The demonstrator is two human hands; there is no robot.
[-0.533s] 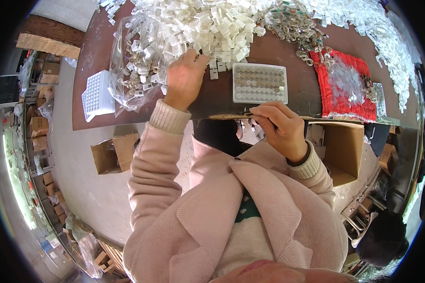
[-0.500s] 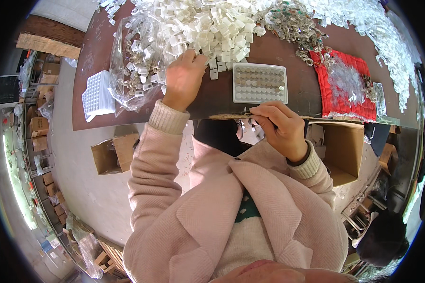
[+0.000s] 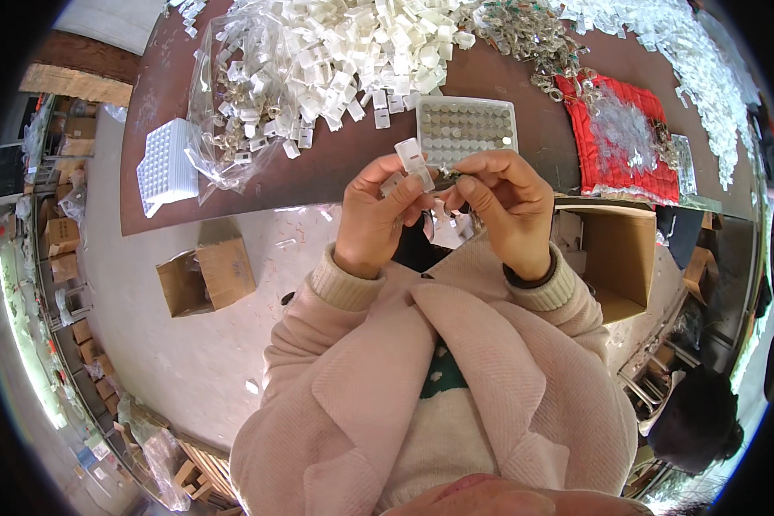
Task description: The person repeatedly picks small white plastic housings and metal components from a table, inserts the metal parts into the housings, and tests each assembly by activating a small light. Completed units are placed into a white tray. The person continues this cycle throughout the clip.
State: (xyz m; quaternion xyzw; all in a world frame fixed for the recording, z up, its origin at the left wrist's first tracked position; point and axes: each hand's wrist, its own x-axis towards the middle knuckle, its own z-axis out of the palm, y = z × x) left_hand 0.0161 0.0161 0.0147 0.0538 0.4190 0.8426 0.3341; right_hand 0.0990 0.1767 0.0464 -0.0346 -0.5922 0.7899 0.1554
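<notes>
My left hand (image 3: pixel 368 211) is closed on a small white plastic piece (image 3: pixel 410 155), with a slot showing in its upper part. Close beside it, my right hand (image 3: pixel 509 211) pinches a small shiny metallic piece (image 3: pixel 450 175), mostly hidden by the fingertips. Both hands meet over the table's near edge. Just beyond them lies a clear plastic tray (image 3: pixel 464 163) with rows of small round, greyish pieces. Past the left hand spreads a big heap of similar white plastic pieces (image 3: pixel 370 52).
A clear bag (image 3: pixel 206 159) of white and metallic pieces lies left, by stacked white trays (image 3: pixel 168 163). At the far right are tangled metallic pieces (image 3: pixel 525 34), a red quilted cloth (image 3: pixel 589 155) and clear pieces (image 3: pixel 705 77). Cardboard boxes (image 3: pixel 225 273) (image 3: pixel 623 258) stand below the table.
My left hand has come back from the white heap toward my right hand, now with a white plastic piece in it. My right hand has risen slightly and turned toward it.
</notes>
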